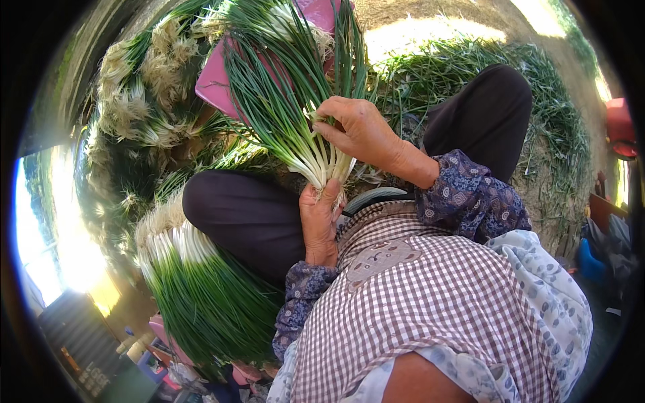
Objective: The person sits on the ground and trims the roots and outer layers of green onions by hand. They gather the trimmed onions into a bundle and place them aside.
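My left hand [320, 225] is closed around the white root ends of a bunch of green onions [289, 134]. Their stems fan out away from me, with the long green leaves pointing to the far left. Over the right side of the bunch, my right hand [359, 131] has thumb and forefinger bent together, pinching a pale strip of green onion at the stems. Its other fingers are curled. Beyond the bunch, more green onions [295, 23] lie on a pink board-like surface [218, 84].
A thick stack of green onions [208, 295] lies by my left knee. Heaps with tangled roots [144, 101] cover the ground at far left. Loose green leaves [537, 87] are strewn beyond my right knee. A red object [619, 124] and a blue one [591, 262] stand at the right.
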A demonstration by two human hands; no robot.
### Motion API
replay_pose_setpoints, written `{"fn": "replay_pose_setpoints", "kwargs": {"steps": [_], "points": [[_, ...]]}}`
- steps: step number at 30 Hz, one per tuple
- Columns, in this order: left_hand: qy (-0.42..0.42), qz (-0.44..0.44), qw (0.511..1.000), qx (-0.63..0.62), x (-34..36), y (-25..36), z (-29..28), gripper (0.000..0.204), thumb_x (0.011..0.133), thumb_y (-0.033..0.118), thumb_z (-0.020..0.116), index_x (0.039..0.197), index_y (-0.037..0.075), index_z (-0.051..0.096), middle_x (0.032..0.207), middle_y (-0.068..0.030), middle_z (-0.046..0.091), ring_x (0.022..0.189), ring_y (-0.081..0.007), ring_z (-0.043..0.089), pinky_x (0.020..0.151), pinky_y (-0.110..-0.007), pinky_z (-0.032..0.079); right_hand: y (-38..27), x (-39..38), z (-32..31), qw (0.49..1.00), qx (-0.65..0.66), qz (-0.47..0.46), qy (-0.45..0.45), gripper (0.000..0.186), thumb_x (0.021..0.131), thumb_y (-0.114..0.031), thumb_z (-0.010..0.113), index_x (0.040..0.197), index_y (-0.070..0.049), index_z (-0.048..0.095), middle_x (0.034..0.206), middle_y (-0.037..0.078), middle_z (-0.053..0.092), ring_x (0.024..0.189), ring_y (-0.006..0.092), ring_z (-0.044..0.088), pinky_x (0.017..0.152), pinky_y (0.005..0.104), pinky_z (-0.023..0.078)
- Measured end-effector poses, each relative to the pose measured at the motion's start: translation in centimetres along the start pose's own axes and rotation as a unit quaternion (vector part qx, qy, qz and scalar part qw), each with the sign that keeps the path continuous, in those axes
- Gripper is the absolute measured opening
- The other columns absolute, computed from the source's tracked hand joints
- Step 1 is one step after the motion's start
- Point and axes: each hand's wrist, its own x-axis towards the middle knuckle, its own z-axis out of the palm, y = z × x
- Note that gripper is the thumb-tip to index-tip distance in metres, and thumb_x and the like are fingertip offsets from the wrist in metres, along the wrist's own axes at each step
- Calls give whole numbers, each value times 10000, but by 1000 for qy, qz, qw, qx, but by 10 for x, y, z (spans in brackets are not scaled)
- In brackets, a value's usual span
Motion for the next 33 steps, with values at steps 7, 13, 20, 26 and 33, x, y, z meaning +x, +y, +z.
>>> {"fn": "replay_pose_setpoints", "kwargs": {"steps": [7, 13, 20, 26, 33], "points": [[2, 10, 1000, 8, -2, 3, 1, 255, 883, 151, 655, 1096, 33, 579, 841, 7, 613, 563, -39, 494, 406, -134, 323, -1, 45, 9, 994, -97, -6, -54, 197, 815, -205, 592, 971, -88, 609, 616, 138, 603, 617, 356, 620, 549, 448, 499], [-6, 24, 1000, -1, -1, 2, -2, 268, 878, 158, 664, 1095, 27, 579, 848, 6, 618, 562, -42, 496, 416, -143, 338, 15, 55, 0, 988, -128, -74, -52, 115, 863, -183, 578, 894, -72, 580, 614, 136, 598, 590, 346, 613, 537, 436, 480], [-23, 16, 1000, -2, 3, -5, -8, 274, 873, 169, 675, 1081, 19, 578, 842, -1, 618, 572, -53, 509, 444, -160, 379, 86, 18, -128, 910, -401, 89, 59, 182, 882, -213, 612, 1016, -90, 592, 680, 108, 598, 569, 264, 609, 554, 410, 477], [-24, 40, 999, 9, 3, -4, -8, 397, 855, 229, 707, 1167, 38, 552, 938, -9, 632, 680, -42, 545, 553, -181, 453, 1, 11, -61, 981, -166, 4, -98, 380, 849, -248, 648, 1187, -114, 535, 976, 88, 558, 787, 285, 614, 667, 404, 508], [9, 59, 998, -3, 1, -3, -9, 407, 853, 262, 708, 1153, 30, 561, 914, -14, 636, 664, -41, 545, 535, -178, 440, -15, 5, -24, 948, -174, -131, -232, 139, 767, -135, 638, 839, -46, 558, 799, 82, 531, 707, 265, 608, 586, 367, 509]]}}
